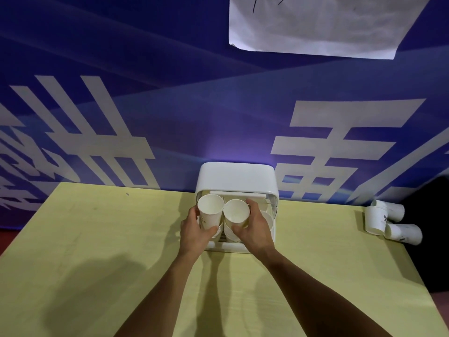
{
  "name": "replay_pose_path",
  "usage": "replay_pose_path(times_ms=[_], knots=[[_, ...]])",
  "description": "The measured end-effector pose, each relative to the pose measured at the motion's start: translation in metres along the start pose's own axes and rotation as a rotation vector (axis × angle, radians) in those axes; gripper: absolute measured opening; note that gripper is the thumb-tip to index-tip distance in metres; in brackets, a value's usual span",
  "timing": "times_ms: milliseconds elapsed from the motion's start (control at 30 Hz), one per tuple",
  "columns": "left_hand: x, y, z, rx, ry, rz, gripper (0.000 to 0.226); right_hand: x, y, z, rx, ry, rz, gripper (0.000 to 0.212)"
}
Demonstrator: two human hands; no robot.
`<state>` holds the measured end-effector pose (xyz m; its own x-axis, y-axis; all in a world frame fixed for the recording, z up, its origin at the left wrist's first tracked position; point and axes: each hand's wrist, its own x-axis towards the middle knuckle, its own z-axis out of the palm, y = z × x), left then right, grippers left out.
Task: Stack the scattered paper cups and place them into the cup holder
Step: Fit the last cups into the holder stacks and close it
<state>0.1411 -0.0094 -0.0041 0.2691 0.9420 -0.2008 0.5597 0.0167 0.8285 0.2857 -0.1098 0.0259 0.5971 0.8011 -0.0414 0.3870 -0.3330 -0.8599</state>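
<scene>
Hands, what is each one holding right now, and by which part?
The left hand grips the left paper cup around its side wall; the right hand grips the right paper cup the same way.

Pale yellow table (97,251); white cup holder (237,176) at back; loose paper cups (388,221) far right.

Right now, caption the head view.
Left hand grips left cup, right hand grips right cup, at the cup holder.
</scene>
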Motion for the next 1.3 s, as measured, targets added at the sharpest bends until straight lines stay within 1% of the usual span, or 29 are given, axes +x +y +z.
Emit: replay_pose_path(times_ms=[133,267,400,500,700,867,1133,1200,1300], knots=[[0.003,-0.004,0.002,-0.015,-0.002,-0.001,0.082,0.001,0.002,0.001,-0.022,0.008,0.0,0.081],[0.004,-0.003,0.004,-0.035,0.009,0.01,0.078,0.0,0.004,0.001,-0.086,0.002,0.001,0.091],[0.005,-0.003,0.003,-0.016,0.015,0.033,0.078,0.0,0.007,0.001,-0.11,0.001,0.006,0.093],[0.005,-0.005,0.003,0.019,0.022,0.053,0.082,0.0,0.008,0.002,-0.121,0.006,0.014,0.092],[0.006,-0.004,0.006,0.006,0.006,0.061,0.085,-0.002,0.011,0.001,-0.138,0.008,0.017,0.085],[0.005,-0.01,0.007,0.013,0.012,0.066,0.077,-0.004,0.016,-0.001,-0.175,-0.012,0.0,0.079],[0.002,-0.008,0.004,-0.05,0.024,0.105,0.084,-0.005,0.017,-0.006,-0.212,-0.002,-0.031,0.067],[0.002,-0.007,0.004,-0.042,0.021,0.107,0.08,-0.006,0.017,-0.006,-0.218,-0.005,-0.041,0.064],[0.002,-0.007,0.004,0.002,0.02,0.115,0.066,-0.006,0.019,-0.007,-0.217,-0.008,-0.046,0.062]])
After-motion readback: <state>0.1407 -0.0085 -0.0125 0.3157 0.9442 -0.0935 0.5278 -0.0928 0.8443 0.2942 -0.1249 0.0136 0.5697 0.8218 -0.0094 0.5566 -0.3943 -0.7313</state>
